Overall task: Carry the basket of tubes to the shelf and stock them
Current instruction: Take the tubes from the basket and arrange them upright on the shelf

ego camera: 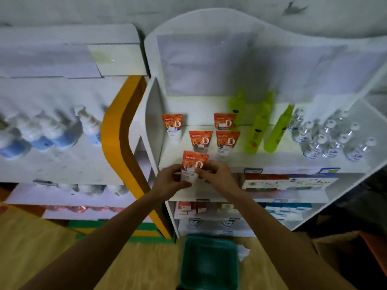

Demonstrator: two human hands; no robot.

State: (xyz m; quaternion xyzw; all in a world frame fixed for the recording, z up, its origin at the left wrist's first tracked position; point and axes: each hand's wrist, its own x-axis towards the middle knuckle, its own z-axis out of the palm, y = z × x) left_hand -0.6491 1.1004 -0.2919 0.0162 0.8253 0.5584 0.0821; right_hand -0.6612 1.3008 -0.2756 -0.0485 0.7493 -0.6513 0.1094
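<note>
An orange-and-white tube stands cap-down at the front edge of the white shelf. My left hand grips its lower left side and my right hand its lower right side. Several matching tubes stand upright behind it, one at the left, two in the middle row and one at the back. The green basket sits on the wooden floor below the shelf, and nothing shows inside it.
Green spray bottles and several clear white-capped bottles fill the shelf's right part. Boxed goods line the lower shelves. An orange-trimmed unit with white and blue bottles stands at the left.
</note>
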